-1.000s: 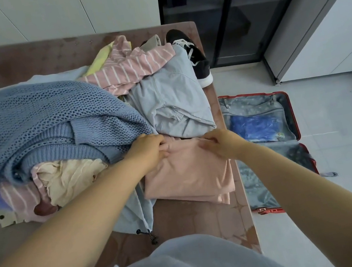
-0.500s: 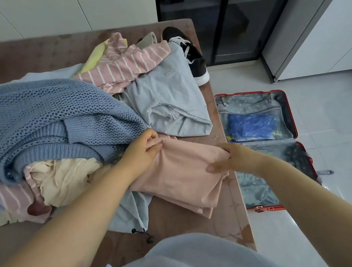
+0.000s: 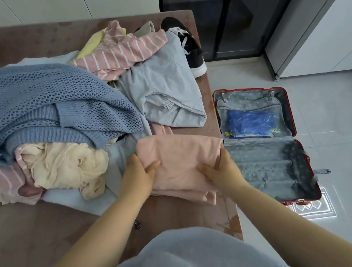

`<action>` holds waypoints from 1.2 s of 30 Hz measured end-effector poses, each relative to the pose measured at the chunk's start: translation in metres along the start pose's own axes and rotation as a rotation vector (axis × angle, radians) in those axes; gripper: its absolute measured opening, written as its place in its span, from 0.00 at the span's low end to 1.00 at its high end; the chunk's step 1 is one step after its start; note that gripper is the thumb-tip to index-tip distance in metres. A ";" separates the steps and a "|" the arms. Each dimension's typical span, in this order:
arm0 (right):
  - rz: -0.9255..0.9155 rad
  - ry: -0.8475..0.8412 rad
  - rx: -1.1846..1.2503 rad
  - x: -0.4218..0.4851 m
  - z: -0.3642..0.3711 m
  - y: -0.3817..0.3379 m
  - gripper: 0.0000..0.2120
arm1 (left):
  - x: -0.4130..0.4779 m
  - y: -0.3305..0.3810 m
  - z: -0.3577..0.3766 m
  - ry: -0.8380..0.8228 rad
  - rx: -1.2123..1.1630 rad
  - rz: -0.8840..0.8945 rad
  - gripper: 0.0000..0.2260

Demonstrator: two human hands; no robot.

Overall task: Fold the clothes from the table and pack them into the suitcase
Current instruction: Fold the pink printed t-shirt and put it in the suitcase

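Left hand (image 3: 138, 174) and right hand (image 3: 220, 170) grip pink garment (image 3: 180, 153) on brown table (image 3: 23, 228) (red suitcase (image 3: 290, 109) on floor (image 3: 348, 151)).

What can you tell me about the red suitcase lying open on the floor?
The red hard-shell suitcase lies opened flat on the pale tiled floor, close beside the brown table. Both halves face up, lined in grey dotted fabric. In the far half a blue plastic packet seems to sit behind a sheer divider. The near half shows loose grey straps and no clothes yet.
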State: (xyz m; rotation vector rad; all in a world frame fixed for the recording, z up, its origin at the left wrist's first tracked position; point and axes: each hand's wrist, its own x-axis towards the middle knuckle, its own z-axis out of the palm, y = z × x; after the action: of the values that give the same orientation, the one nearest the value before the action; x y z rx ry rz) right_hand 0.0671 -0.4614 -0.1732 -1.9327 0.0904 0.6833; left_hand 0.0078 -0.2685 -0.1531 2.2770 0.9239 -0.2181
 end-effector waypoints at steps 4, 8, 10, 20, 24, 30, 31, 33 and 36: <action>0.052 0.057 0.089 -0.005 -0.002 -0.003 0.26 | -0.011 0.001 0.005 0.070 -0.047 0.059 0.20; 0.101 0.150 0.243 -0.020 -0.013 0.005 0.16 | -0.018 0.009 0.015 -0.050 -0.069 0.126 0.21; 0.102 0.201 0.326 -0.028 -0.023 0.014 0.14 | -0.020 0.018 0.023 -0.119 -0.060 0.161 0.23; 0.171 0.214 0.483 -0.020 -0.138 0.072 0.09 | -0.037 0.105 0.112 -0.244 -0.135 0.125 0.21; 0.187 0.174 0.434 0.012 -0.221 0.112 0.17 | -0.039 0.173 0.183 -0.214 -0.175 0.127 0.18; 0.236 -0.020 0.290 0.069 -0.327 0.156 0.21 | -0.031 0.227 0.281 -0.286 -0.214 -0.045 0.18; 0.253 -0.035 0.279 0.078 -0.335 0.162 0.20 | -0.029 0.230 0.292 -0.295 -0.212 -0.069 0.18; 0.282 -0.044 0.251 0.093 -0.343 0.176 0.19 | -0.022 0.231 0.313 -0.325 -0.207 -0.108 0.17; 0.328 -0.030 0.190 0.119 -0.343 0.209 0.16 | -0.007 0.216 0.357 -0.427 -0.215 -0.180 0.20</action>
State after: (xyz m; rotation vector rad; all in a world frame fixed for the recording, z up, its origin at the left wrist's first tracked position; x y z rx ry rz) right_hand 0.2356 -0.8233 -0.2992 -1.7403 0.4450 0.8863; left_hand 0.1793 -0.6141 -0.3120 1.8501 0.8739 -0.6257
